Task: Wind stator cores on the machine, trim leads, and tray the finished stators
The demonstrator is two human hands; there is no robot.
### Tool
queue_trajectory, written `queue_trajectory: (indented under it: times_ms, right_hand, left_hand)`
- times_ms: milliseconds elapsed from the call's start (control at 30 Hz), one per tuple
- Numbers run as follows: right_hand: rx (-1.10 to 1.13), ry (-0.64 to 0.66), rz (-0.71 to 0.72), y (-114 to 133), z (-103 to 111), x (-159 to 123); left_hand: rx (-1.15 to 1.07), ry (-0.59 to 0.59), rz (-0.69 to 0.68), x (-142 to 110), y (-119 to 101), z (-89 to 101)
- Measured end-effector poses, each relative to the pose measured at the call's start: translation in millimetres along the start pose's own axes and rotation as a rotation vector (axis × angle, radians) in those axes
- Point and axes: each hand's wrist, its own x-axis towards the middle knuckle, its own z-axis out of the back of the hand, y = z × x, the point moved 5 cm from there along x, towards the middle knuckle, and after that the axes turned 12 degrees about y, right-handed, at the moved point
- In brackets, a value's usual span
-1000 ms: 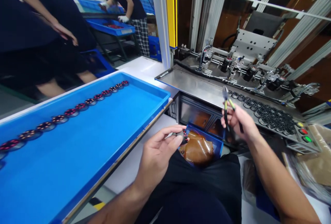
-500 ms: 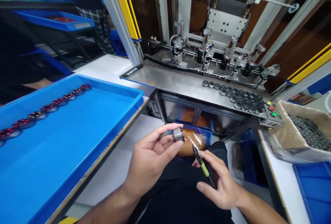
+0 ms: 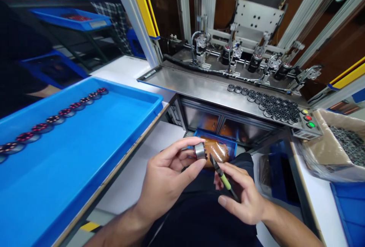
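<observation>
Between the thumb and fingers of my left hand (image 3: 165, 174) is a small motor stator (image 3: 200, 151), a grey metal ring with dark and reddish windings at its edges. It is held on its side above my lap. My right hand (image 3: 245, 195) grips a pair of wire cutters (image 3: 224, 181) with black and yellow-green handles. Their dark tip points up and left, close to the stator's right edge but apart from it. Behind both hands, a brown, shiny wrapped bundle (image 3: 218, 151) lies in a blue bin (image 3: 233, 146); my hands hide part of it.
At left, a blue tray (image 3: 94, 155) holds a row of wound stators (image 3: 54, 119). Many dark cores (image 3: 273, 106) crowd the metal shelf (image 3: 188, 81) before a machine. A carton of parts (image 3: 322, 140) stands right, near coloured buttons (image 3: 308, 118). Another person's arm (image 3: 47, 91) shows at far left.
The cutters' tip has come nearer the stator, and the stator is turned slightly. A thin red wire seen near it before no longer shows. The whole view has shifted a little.
</observation>
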Motion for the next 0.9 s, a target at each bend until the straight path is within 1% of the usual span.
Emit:
queue_trajectory:
  times_ms: [433, 600, 767, 900]
  right_hand:
    - [-0.081, -0.010, 0.016, 5.7, -0.4, 4.6]
    - [-0.113, -0.026, 0.027, 8.2, -1.0, 5.6]
    - [-0.167, -0.048, -0.034, 6.4, 1.4, 1.2]
    - [-0.242, -0.040, -0.016, 10.1, 1.4, -0.2]
  left_hand:
    - [0.033, -0.025, 0.017, -1.9, 2.5, 4.4]
    - [0.013, -0.012, 0.015, -3.8, 4.8, 5.6]
    - [0.004, 0.015, -0.035, -3.8, 7.6, 7.8]
    - [0.105, -0.036, -0.097, -6.0, 6.1, 11.5]
